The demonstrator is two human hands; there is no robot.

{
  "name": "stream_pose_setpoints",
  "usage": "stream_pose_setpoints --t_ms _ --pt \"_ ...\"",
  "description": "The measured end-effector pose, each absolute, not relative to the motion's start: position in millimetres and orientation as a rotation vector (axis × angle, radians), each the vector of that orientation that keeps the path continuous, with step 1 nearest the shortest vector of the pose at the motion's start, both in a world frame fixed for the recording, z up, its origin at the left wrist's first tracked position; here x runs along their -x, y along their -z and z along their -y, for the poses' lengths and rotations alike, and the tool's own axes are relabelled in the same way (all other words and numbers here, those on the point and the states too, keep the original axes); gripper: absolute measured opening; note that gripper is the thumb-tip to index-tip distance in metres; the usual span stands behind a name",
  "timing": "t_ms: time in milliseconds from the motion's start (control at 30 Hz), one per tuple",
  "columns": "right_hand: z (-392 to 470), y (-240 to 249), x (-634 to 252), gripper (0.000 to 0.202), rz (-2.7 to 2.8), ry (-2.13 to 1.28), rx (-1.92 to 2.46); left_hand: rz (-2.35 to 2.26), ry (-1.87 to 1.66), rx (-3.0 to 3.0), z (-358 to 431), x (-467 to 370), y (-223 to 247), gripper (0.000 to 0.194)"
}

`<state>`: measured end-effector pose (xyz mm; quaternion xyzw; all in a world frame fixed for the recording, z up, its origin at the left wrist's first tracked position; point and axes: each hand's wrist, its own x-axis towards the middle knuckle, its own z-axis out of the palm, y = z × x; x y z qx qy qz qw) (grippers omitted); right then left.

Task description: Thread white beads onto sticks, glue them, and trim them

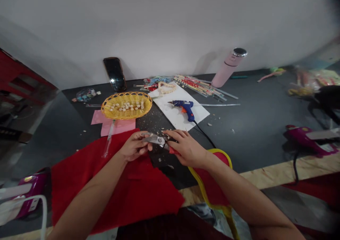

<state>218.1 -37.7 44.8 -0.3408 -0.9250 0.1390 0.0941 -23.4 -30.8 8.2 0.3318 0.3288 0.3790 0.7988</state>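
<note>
My left hand (134,146) and my right hand (186,148) meet over a metal cutter (156,140) with red handles, held just above a red cloth (119,183). The left fingers pinch the silver jaw end. My right hand wraps the handle end, with a bit of red grip showing under the palm. Whether a small piece sits in the jaws I cannot make out. Just beyond my hands stands a yellow woven basket (126,105) with several small pale beads inside.
A blue glue gun (184,108) lies on white paper (180,107), its cord trailing toward me. Behind are a phone (114,73) against the wall, a pink bottle (228,67), sticks (199,85), pink paper (113,123). Purple glue guns (305,135) sit right and left.
</note>
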Motion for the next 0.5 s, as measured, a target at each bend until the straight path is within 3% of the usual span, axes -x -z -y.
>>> stream_pose_setpoints --t_ms 300,500 --pt "40 -36 -213 0.031 2.663 -0.375 1.163 -0.93 -1.001 -0.815 35 11 -1 0.028" --pt "44 -36 -210 0.022 2.642 -0.387 1.2 -0.999 -1.089 -1.0 38 4 -5 0.012"
